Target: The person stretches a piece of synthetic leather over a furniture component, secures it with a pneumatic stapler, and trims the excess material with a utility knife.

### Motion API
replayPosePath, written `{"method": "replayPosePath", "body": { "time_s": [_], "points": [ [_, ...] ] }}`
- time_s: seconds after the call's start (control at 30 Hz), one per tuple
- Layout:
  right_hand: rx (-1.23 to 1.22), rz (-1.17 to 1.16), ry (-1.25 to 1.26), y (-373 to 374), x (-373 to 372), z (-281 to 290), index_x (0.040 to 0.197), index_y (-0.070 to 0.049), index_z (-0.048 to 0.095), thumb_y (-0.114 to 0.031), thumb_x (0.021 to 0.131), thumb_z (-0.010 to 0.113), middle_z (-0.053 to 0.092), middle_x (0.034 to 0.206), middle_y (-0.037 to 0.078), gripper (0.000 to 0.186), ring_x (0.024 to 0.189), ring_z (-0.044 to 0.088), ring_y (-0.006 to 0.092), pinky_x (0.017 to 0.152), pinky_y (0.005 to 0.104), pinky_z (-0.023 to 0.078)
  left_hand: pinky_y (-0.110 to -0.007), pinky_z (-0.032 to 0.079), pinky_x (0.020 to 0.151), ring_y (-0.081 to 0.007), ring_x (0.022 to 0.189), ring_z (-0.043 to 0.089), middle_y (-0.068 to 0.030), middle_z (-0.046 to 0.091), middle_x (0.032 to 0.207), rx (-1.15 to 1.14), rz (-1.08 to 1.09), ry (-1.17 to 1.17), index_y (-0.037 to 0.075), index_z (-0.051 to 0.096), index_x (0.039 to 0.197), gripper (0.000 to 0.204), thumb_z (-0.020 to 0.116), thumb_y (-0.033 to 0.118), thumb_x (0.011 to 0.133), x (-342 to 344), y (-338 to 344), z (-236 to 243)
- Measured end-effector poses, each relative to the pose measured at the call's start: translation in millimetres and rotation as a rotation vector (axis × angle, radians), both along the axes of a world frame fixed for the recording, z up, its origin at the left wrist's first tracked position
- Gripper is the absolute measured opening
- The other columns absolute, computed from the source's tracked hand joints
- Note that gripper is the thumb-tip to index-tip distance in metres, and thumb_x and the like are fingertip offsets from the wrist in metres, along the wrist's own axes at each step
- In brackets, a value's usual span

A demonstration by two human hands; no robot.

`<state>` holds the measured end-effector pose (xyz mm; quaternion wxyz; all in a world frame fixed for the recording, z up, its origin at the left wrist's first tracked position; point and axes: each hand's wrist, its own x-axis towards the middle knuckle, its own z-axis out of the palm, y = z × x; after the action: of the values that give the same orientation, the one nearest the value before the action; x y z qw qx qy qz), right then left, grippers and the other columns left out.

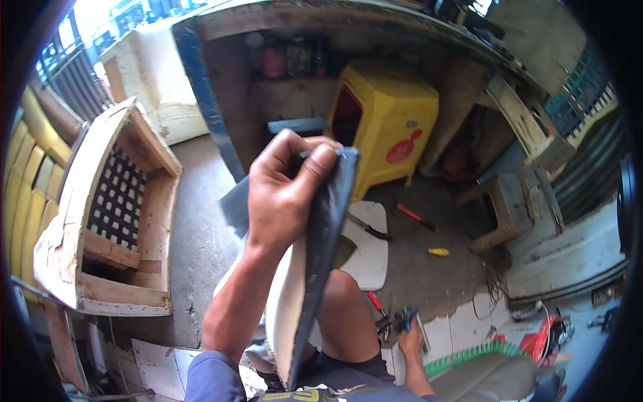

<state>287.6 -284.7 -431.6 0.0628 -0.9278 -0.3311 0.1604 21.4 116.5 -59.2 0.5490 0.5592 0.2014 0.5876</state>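
Observation:
My left hand (284,191) grips the top edge of a dark upholstered panel (320,268), which stands tilted above my legs, with a cream padded side (284,301) facing left. A dark flap (233,204) hangs behind my wrist. At lower right, my right hand (410,342) holds a dark tool (406,318), apparently a staple gun, low beside my knee. Red-handled pliers (375,301) lie just left of it.
A wooden frame with black webbing (120,194) stands at left. A yellow plastic stool (385,107) is under the bench (268,23). A red-handled tool (418,218), yellow screwdriver (439,252) and white board (372,254) lie on the floor. A green coiled hose (475,355) runs right.

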Motion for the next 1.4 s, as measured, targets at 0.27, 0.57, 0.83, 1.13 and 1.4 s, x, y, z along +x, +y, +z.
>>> {"method": "replayPosePath", "body": {
  "time_s": [0.27, 0.57, 0.83, 1.13, 1.4],
  "points": [
    [0.486, -0.095, 0.501, 72.7, -9.7, 22.5, 0.152, 0.000, 0.052, -0.030, 0.098, 0.074, 0.065, 0.129, 0.026, 0.066, 0.108, 0.071, 0.0374, 0.095, 0.0452, 0.058, -0.035, 0.060, 0.091, -0.0231, 0.108, 0.072, -0.0164, 0.074, 0.118, -0.097, -0.571, -0.896, 0.001, 0.064, 0.119, 0.027, 0.058, 0.025, 0.110, -52.8, 29.7, 7.4],
    [0.662, 0.359, 1.240, 175.6, -110.2, 239.4, 0.149, 0.007, 0.053, -0.022, 0.090, 0.087, 0.075, 0.116, 0.015, 0.074, 0.097, 0.073, 0.0197, 0.084, 0.0312, 0.059, -0.043, 0.061, 0.100, -0.0331, 0.121, 0.071, -0.0220, 0.071, 0.131, -0.307, -0.248, -0.985, -0.003, 0.058, 0.139, 0.051, 0.046, 0.039, 0.113, -91.1, -24.3, -75.2],
    [0.276, 0.852, 0.637, 131.4, -140.3, 248.4, 0.102, 0.004, 0.072, -0.043, 0.081, 0.092, 0.072, 0.091, 0.020, 0.055, 0.081, 0.072, 0.0367, 0.075, 0.0430, 0.057, -0.043, 0.066, 0.091, -0.0337, 0.104, 0.078, -0.0262, 0.076, 0.115, -0.476, -0.247, -0.431, -0.008, 0.059, 0.134, 0.092, 0.035, 0.076, 0.104, -199.4, -43.5, -101.6],
    [0.748, 0.539, 1.514, 215.3, -104.5, 259.9, 0.171, -0.003, 0.010, -0.063, 0.066, 0.097, 0.025, 0.173, 0.024, 0.149, 0.161, 0.027, 0.0391, 0.129, 0.0460, 0.028, -0.029, 0.060, 0.071, -0.0151, 0.077, 0.072, -0.0095, 0.076, 0.088, -0.349, 0.127, 0.018, -0.003, 0.074, 0.101, 0.088, 0.038, 0.077, 0.103, -118.5, -75.5, -101.1],
    [0.689, 0.771, 1.525, 298.1, -91.2, 282.6, 0.170, -0.002, 0.024, -0.041, 0.077, 0.097, 0.039, 0.166, 0.017, 0.124, 0.156, 0.035, 0.0293, 0.129, 0.0407, 0.026, -0.028, 0.059, 0.086, -0.0131, 0.092, 0.073, -0.0077, 0.078, 0.103, -0.379, -0.015, -0.018, -0.004, 0.072, 0.122, 0.029, 0.071, 0.021, 0.107, -103.5, -87.9, -86.7]
  ]
}}
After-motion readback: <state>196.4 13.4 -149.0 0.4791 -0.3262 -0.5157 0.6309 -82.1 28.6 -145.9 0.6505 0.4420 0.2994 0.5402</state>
